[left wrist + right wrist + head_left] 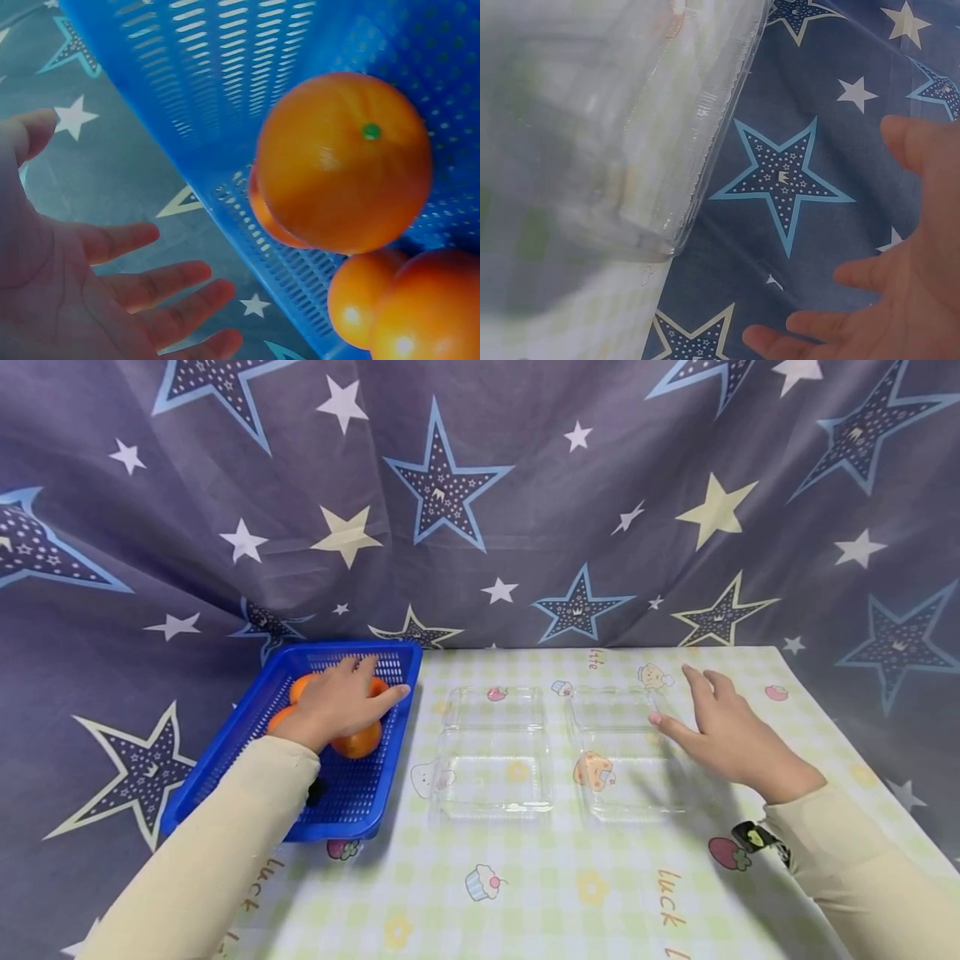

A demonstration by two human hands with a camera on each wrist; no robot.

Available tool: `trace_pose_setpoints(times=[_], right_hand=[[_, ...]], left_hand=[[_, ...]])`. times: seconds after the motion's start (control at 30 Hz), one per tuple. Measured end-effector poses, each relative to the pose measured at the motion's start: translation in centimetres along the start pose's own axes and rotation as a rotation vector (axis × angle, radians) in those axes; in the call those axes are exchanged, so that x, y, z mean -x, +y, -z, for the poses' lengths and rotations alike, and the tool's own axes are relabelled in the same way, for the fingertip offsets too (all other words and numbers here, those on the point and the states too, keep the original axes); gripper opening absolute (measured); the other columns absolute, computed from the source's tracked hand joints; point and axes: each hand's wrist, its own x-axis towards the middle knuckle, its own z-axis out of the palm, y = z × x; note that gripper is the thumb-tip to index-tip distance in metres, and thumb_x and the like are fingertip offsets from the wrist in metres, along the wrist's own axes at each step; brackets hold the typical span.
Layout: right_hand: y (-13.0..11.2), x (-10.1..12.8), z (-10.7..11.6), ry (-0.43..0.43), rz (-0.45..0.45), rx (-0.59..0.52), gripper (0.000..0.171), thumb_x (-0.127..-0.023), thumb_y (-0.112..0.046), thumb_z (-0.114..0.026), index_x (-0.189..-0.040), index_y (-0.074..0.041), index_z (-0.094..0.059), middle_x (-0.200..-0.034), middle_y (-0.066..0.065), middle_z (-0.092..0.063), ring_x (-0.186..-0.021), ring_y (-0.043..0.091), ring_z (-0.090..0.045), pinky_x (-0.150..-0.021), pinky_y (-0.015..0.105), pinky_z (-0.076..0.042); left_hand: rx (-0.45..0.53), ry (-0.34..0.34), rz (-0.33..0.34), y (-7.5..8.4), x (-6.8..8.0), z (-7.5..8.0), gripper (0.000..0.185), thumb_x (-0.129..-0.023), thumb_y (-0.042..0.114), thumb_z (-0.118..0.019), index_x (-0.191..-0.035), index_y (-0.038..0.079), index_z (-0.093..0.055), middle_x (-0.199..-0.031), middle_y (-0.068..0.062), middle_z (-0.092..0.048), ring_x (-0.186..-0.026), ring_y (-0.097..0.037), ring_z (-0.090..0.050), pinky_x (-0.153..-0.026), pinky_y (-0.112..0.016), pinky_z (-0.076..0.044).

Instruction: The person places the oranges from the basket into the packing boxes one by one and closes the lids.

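A blue plastic basket point(352, 793) at the table's left holds several oranges point(358, 742). My left hand point(341, 702) hovers over them with fingers spread. In the left wrist view the palm point(82, 285) is open and apart from the nearest orange point(343, 161), with the basket wall point(217, 82) behind it. Two clear plastic clamshell boxes lie open mid-table, one to the left point(492, 752) and one to the right point(622, 752). My right hand point(720, 727) stays open beside the right box, thumb tip at its edge. The right wrist view shows that box point(592, 127) blurred and my open right hand point(900, 300).
A checked tablecloth point(525, 877) with cartoon prints covers the table. A dark star-patterned curtain point(480, 510) hangs behind and drapes down both sides. The table's right edge point(862, 752) runs close to my right forearm.
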Motion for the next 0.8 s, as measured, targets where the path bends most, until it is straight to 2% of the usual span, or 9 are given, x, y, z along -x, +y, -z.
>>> trace_pose_setpoints(times=[0.23, 0.57, 0.8], right_hand=[[0.5, 0.3, -0.4, 0.011, -0.001, -0.026, 0.105, -0.101, -0.067, -0.047, -0.164, 0.002, -0.001, -0.16, 0.043, -0.013, -0.142, 0.064, -0.025, -0.109, 0.076, -0.028], [1.6, 0.9, -1.5, -0.002, -0.026, -0.067, 0.106, -0.1, -0.066, -0.048, -0.163, 0.005, -0.003, -0.157, 0.046, -0.017, -0.14, 0.064, -0.028, -0.107, 0.076, -0.03], [2.2, 1.3, -2.4, 0.02, -0.046, -0.104, 0.097, -0.103, -0.061, -0.047, -0.16, 0.01, -0.014, -0.151, 0.049, -0.025, -0.135, 0.064, -0.033, -0.104, 0.076, -0.033]], left_hand=[[-0.016, 0.015, -0.009, -1.1, 0.3, -0.6, 0.104, -0.093, 0.083, -0.037, -0.158, 0.001, -0.034, -0.156, -0.032, -0.037, -0.136, -0.056, -0.043, -0.109, -0.073, -0.035], [-0.079, 0.041, 0.0, -1.9, 0.2, -1.5, 0.091, -0.093, 0.078, -0.045, -0.144, 0.003, -0.051, -0.134, -0.027, -0.057, -0.112, -0.047, -0.059, -0.089, -0.067, -0.048], [-0.069, -0.01, 0.007, -2.2, 0.4, -1.8, 0.089, -0.091, 0.071, -0.059, -0.144, 0.0, -0.05, -0.132, -0.026, -0.058, -0.11, -0.045, -0.062, -0.09, -0.067, -0.051]])
